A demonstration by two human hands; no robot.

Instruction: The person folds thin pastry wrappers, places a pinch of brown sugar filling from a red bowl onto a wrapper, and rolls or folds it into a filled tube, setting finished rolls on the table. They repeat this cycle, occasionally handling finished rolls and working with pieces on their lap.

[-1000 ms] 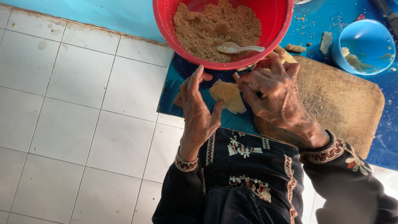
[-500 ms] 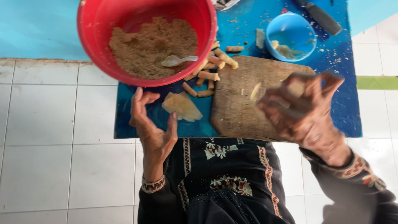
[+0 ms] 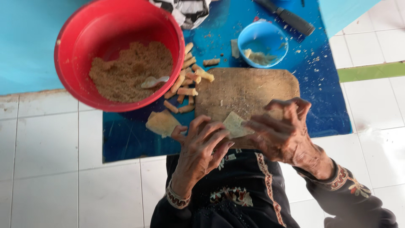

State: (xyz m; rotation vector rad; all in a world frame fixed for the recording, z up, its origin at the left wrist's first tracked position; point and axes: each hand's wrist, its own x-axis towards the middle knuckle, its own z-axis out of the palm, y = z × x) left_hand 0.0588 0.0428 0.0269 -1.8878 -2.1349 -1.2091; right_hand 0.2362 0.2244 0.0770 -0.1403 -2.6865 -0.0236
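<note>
Together, both hands meet over the near edge of the wooden board [image 3: 247, 90]. Left hand [image 3: 201, 145] lies palm down, fingers spread and curled, its fingertips under a thin pale wrapper [image 3: 235, 125]; right hand [image 3: 282, 131] arches over, thumb and fingers pinching the wrapper's other edge. So each grip is closed on that one sheet. One more wrapper sheet [image 3: 161, 123] lies on the blue mat [image 3: 126, 139]. One red bowl [image 3: 120, 52] holds brown filling and one spoon [image 3: 154, 81]. About a dozen rolled pieces [image 3: 187, 82] sit beside it; one small blue bowl [image 3: 263, 44] beyond.
</note>
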